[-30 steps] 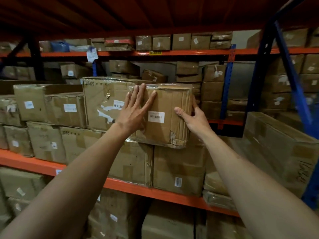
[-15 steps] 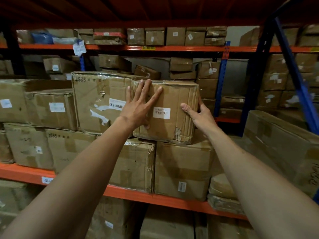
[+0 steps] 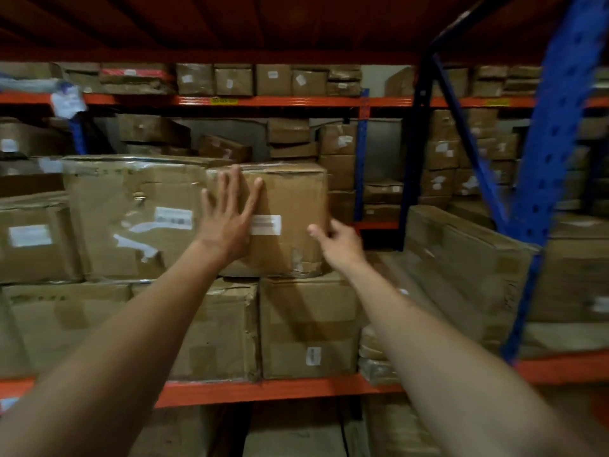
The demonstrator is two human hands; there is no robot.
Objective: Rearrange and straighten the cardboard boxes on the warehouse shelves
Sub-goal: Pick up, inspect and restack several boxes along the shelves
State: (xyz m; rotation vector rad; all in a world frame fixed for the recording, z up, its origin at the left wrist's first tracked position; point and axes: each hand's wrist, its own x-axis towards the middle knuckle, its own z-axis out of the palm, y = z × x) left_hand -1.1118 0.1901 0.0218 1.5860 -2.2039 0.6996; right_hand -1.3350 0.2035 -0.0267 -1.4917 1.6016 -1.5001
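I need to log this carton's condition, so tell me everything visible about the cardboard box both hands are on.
The cardboard box is plain brown corrugated card, roughly cube-shaped, with a blurred white label on its front and scuffed, torn patches near the lower right corner. It sits upright on top of the lower boxes, close beside a larger taped box on its left. The left hand lies flat with spread fingers on its front left; the right hand is at its right edge.

Nothing here reads clearly to me. The white label (image 3: 265, 224) on the box (image 3: 290, 206) under my palm is a blur, and so is the yellow tag (image 3: 224, 100) on the orange beam (image 3: 296, 101) above that box.
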